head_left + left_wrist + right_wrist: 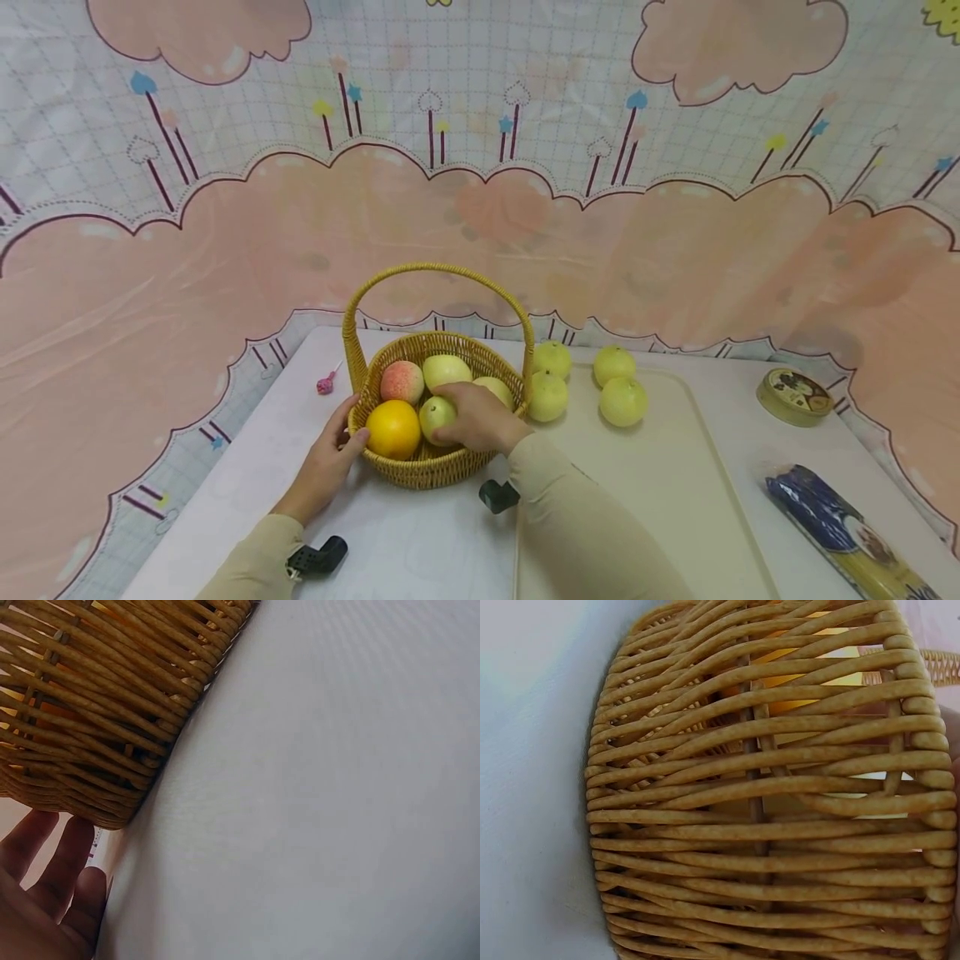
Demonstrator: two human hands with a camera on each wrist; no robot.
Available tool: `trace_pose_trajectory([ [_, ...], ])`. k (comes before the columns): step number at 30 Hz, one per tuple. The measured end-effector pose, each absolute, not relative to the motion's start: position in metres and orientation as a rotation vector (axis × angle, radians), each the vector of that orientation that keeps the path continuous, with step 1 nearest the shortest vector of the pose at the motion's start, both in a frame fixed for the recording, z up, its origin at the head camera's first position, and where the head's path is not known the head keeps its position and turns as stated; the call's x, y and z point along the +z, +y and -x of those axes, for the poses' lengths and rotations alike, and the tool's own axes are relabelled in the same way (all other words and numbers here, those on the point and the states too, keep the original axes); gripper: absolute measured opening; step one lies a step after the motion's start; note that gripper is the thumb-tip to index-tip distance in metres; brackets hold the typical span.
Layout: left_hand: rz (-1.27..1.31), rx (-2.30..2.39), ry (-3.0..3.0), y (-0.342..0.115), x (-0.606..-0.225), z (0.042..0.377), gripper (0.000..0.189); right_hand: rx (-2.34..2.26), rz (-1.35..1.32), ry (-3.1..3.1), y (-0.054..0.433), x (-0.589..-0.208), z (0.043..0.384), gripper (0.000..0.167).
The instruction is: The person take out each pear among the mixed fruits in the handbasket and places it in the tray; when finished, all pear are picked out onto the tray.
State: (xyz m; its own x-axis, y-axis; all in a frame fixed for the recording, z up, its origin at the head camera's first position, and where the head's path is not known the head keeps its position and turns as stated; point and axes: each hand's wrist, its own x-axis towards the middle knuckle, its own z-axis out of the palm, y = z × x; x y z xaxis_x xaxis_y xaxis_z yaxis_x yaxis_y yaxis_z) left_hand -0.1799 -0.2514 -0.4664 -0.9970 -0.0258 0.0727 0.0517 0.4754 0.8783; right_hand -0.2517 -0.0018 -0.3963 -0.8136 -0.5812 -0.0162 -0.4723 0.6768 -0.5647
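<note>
Progress first: how far along does it look?

Partway, I'd judge. The yellow-brown woven wicker basket (pixel 427 475) stands toward the far left corner of the white tabletop (pixel 420 542). Inside it are a round red-and-cream peach (pixel 402 382), a bright yellow-orange round orange (pixel 393 430) and two pale yellow-green round fruits (pixel 447 370), besides the one being handled.

And what's left?

Four glossy yellow-green round fruits (pixel 623 402) lie outside, by the far edge of the flat beige tray (pixel 697 475), toward its far left corner. Whether they belong in the basket, I can't tell.

What's the right hand (pixel 480 414) doing?

It reaches over the basket's near right rim, thumb and fingers closed about a small pale-green round fruit (pixel 435 417) just beside the orange. Whether that fruit bears on the basket's floor is hidden; the right wrist view shows mostly weave.

The left hand (pixel 330 458)?

It grips the basket's left side, thumb over the rim, fingers outside. In the left wrist view the fingers are slightly spread, fingertips (pixel 79 832) against the wicker.
</note>
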Motion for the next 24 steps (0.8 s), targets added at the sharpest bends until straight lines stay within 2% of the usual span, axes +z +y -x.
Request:
trace_pose_trajectory([
  [16,0.002,-1.569,-2.644,-0.2502,-0.4658,0.1781,0.065,-0.875,0.889,2.658,0.0032,-0.3974,0.25,0.065],
  [24,0.004,-1.57,-2.642,-0.2505,-0.4654,0.1784,0.065,-0.815,0.854,2.649,-0.0009,-0.3974,0.2513,0.073],
])
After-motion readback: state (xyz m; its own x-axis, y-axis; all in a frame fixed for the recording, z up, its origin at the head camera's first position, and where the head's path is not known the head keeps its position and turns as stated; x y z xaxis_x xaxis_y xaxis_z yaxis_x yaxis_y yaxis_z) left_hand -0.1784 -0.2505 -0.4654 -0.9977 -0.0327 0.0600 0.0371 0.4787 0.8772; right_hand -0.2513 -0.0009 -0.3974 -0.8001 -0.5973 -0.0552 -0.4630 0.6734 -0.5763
